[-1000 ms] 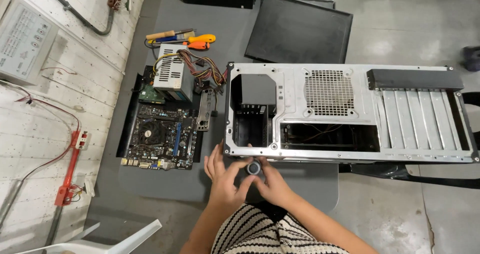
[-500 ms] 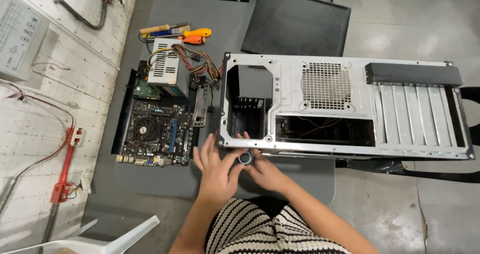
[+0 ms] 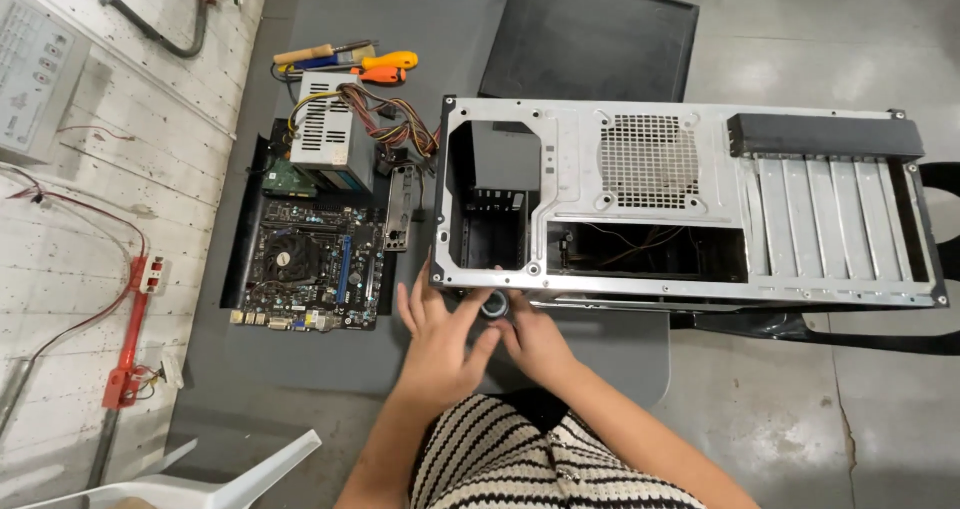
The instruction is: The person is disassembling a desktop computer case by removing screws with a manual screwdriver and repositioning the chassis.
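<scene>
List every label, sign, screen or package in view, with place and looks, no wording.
Grey panel: far left on the white brick wall, a rectangle with small printed marks.
Power supply: left of the computer case, a silver box; any label on it is too small to tell.
No screens or packages show.

Bright, even overhead light, soft shadows, sharp focus, slight wide-angle bending.

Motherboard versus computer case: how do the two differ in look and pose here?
The motherboard is small, dark and flat, lying apart from both hands; the computer case is a large, silvery, perforated metal frame, its near edge by the left hand and right hand. Both rest on the grey table.
</scene>
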